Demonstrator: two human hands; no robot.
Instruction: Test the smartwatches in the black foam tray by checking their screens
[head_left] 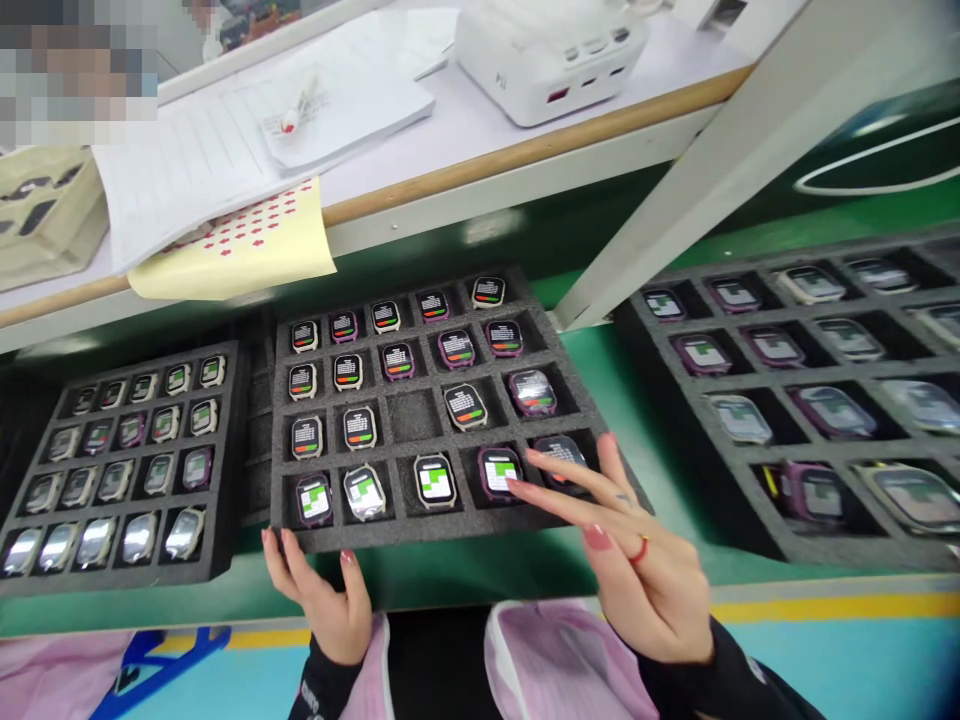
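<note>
A dark foam tray (405, 415) with square pockets sits in front of me, tilted up at its near edge. Most pockets hold small smartwatch bodies with lit screens; one pocket in the third row is empty. My left hand (324, 595) grips the tray's near edge from below, fingers curled up onto the foam. My right hand (637, 560) is open with fingers stretched out. Its fingertips rest on the watch (498, 470) and its neighbour (561, 455) in the front right pockets. A red ring sits on one finger.
Another foam tray of watches (124, 460) lies to the left and a larger one (810, 390) to the right, all on a green bench. A raised shelf behind carries papers (247, 140), a yellow sticker sheet (240, 245) and a white device (551, 55). A slanted white post (712, 150) rises at right.
</note>
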